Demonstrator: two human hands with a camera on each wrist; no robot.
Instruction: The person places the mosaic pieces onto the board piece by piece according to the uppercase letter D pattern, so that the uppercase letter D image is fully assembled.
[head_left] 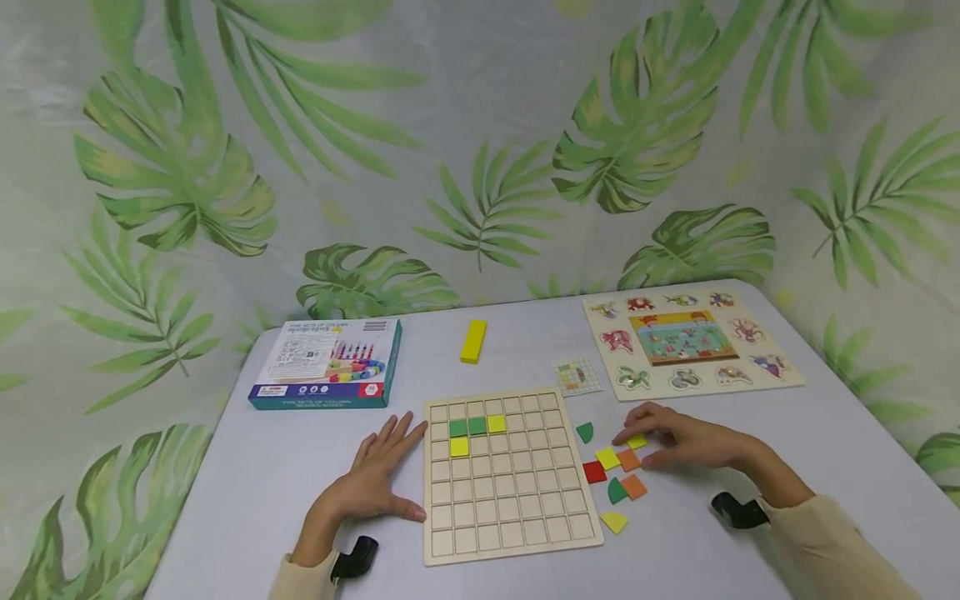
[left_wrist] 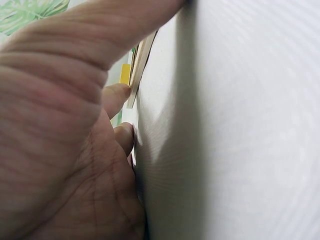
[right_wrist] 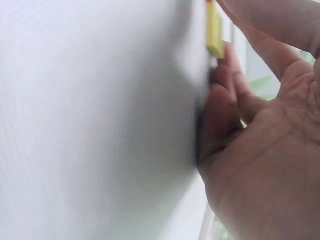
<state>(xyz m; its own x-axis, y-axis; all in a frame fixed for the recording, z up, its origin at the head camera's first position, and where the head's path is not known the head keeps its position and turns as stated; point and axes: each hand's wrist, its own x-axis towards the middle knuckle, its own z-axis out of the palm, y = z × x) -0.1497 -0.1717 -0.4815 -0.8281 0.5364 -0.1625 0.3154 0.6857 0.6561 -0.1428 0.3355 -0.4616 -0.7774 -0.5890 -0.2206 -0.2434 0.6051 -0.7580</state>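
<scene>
A square wooden grid board (head_left: 497,486) lies flat on the table. In its upper left cells sit two green square tiles (head_left: 477,426) side by side, a yellow tile (head_left: 497,424) to their right and another yellow tile (head_left: 459,447) below. My left hand (head_left: 378,475) rests with spread fingers at the board's left edge, thumb and index at the rim. Right of the board, my right hand (head_left: 686,439) reaches low over loose pieces, thumb and fingers apart around a yellow piece (head_left: 637,442). In the right wrist view a yellow piece (right_wrist: 214,30) shows close by the fingertips.
Near the board's right edge lie a red tile (head_left: 595,472), orange tiles (head_left: 633,486), green quarter-round pieces (head_left: 585,432) and yellow ones (head_left: 614,522). Behind are a pattern card (head_left: 577,377), a yellow block (head_left: 473,342), a boxed toy (head_left: 326,364) and a sea-animal puzzle board (head_left: 600,333).
</scene>
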